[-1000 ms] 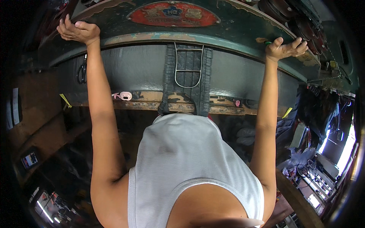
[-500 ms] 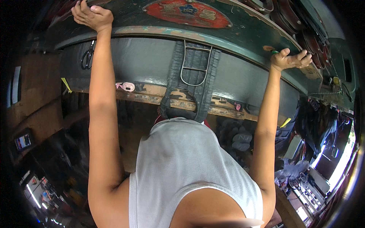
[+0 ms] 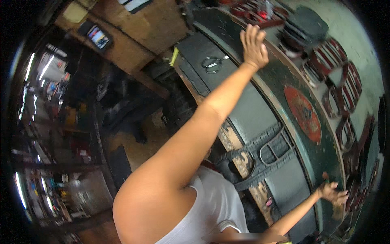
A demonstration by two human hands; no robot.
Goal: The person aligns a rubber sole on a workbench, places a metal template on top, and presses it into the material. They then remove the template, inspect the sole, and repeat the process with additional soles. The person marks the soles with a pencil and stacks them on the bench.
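Observation:
My left hand [image 3: 255,48] reaches up over the far end of a dark green panel [image 3: 280,79], its fingers stretched out and nothing in them. At the panel's other end is my right hand [image 3: 333,194], palm partly turned up, fingers apart and holding nothing. Whether either hand touches the panel I cannot tell. Between them the panel carries a red oval plate [image 3: 302,114]. Below it runs a smooth dark grey surface [image 3: 252,114]. Across that lies a treaded black rubber strip [image 3: 264,175] with a rounded metal frame [image 3: 277,147] on it. Black-handled scissors [image 3: 211,64] lie near my left wrist.
Dark red slatted pieces [image 3: 330,57] and a stack of black pieces [image 3: 306,24] sit behind the panel. A phone-like screen [image 3: 98,37] rests against brown boards at the left. A yellow strip [image 3: 174,56] hangs at the surface's left corner.
The whole view has swung and tilted toward the left, bringing more of the left side and the back shelf into sight. Both hands stay apart near the panel's ends, without holding anything.

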